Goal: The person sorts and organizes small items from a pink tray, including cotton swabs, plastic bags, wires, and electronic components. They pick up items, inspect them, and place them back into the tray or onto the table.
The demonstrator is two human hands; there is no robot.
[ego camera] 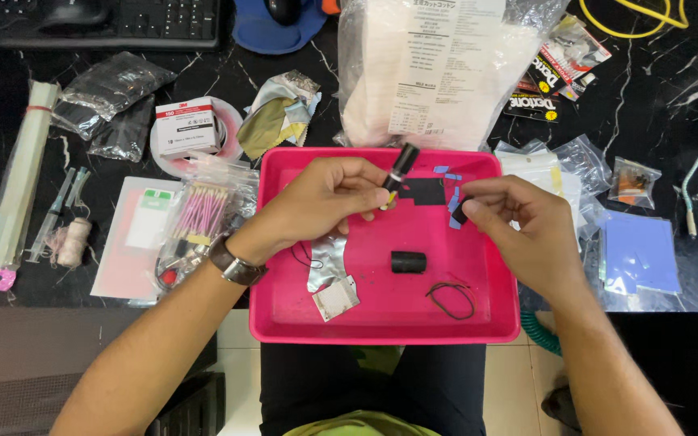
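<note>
While both hands hover over the pink tray (284,315), the left hand (325,198) pinches a small black tube (398,168) between thumb and fingertips, tilted up above the tray's back half. Right hand (519,226) has fingers curled tight on a tiny dark piece (460,215) near the blue tape strips (451,187). On the tray floor: black cylinder (408,262) at centre, foil scrap (329,270) left of it, black wire loop (452,297) to its right.
</note>
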